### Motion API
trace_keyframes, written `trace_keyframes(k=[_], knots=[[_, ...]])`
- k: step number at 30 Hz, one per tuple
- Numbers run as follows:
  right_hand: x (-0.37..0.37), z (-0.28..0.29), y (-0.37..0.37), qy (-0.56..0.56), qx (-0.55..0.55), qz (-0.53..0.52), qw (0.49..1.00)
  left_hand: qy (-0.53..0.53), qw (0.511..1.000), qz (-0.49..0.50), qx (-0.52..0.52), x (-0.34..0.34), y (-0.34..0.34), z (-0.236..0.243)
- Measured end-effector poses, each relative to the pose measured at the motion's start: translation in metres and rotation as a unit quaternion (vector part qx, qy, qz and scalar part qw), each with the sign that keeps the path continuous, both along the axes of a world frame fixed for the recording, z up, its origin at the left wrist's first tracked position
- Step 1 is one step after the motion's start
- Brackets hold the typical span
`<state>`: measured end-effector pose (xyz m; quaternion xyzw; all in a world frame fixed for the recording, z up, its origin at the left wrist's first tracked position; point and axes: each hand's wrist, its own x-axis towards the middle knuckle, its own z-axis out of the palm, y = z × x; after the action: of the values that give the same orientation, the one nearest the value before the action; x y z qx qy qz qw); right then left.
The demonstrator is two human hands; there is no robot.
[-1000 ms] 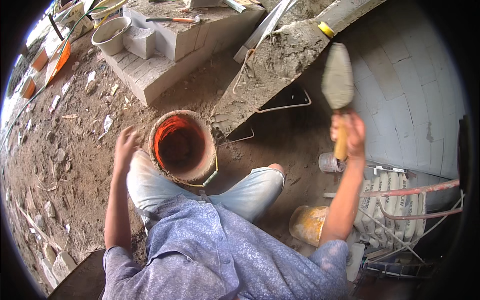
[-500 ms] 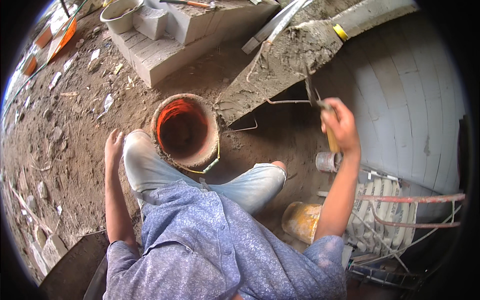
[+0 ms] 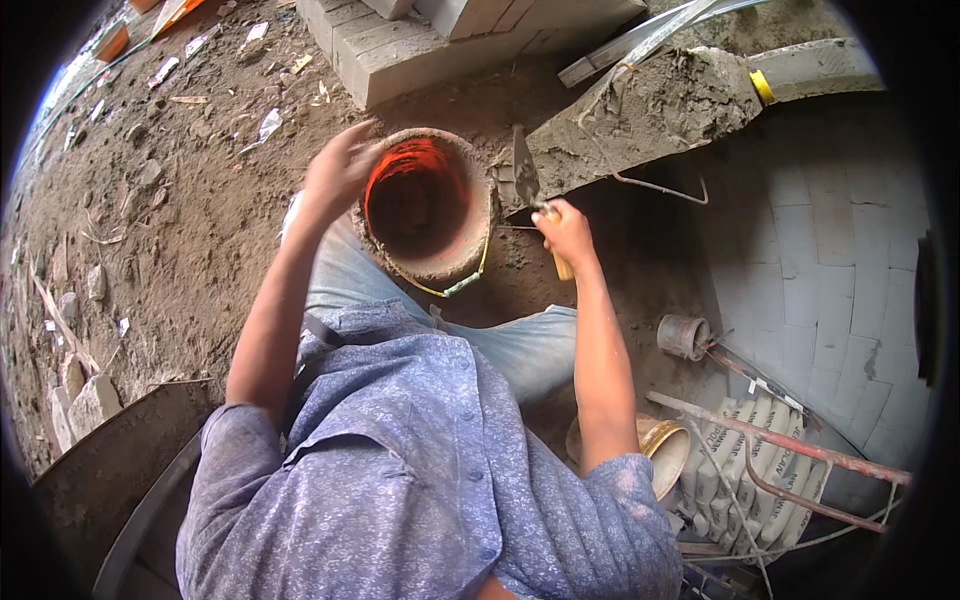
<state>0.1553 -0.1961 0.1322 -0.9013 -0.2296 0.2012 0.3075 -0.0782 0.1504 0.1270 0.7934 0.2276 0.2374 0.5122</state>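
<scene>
My right hand is closed round the yellowish wooden handle of a trowel. The trowel's blade points away from me, over the narrow near end of a mortar-covered ledge, just right of the bucket; whether it touches the mortar, I cannot tell. A mortar-crusted bucket with an orange inside stands between my legs, its wire handle hanging on the near side. Its bottom is dark. My left hand is at the bucket's left rim, slightly blurred, fingers apart and holding nothing; contact with the rim is unclear.
Pale blocks are stacked beyond the bucket. A bent metal rod juts from the ledge. On my right are a small grey pail, a yellowish bucket, stacked sacks and a red metal frame. Rubble litters the dirt on the left.
My right hand has brought the trowel leftward along the ledge to its end by the bucket. My left hand has risen from beside my knee to the bucket's rim. The whole view has shifted.
</scene>
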Motion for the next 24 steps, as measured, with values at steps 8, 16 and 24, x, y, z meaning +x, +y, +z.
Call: trace_keyframes(k=[8, 16, 24], knots=[[0.036, 0.046, 0.021, -0.146, 0.037, -0.032, 0.988, 0.219, 0.94, 0.21, -0.154, -0.187, 0.04, -0.113], [0.019, 0.089, -0.009, -0.178, 0.122, -0.061, 0.975, 0.199, 0.879, 0.273, -0.335, -0.211, 0.028, -0.134], [-0.002, 0.08, -0.028, -0.106, 0.203, -0.125, 0.965, 0.158, 0.903, 0.261, -0.304, -0.179, 0.062, -0.114]])
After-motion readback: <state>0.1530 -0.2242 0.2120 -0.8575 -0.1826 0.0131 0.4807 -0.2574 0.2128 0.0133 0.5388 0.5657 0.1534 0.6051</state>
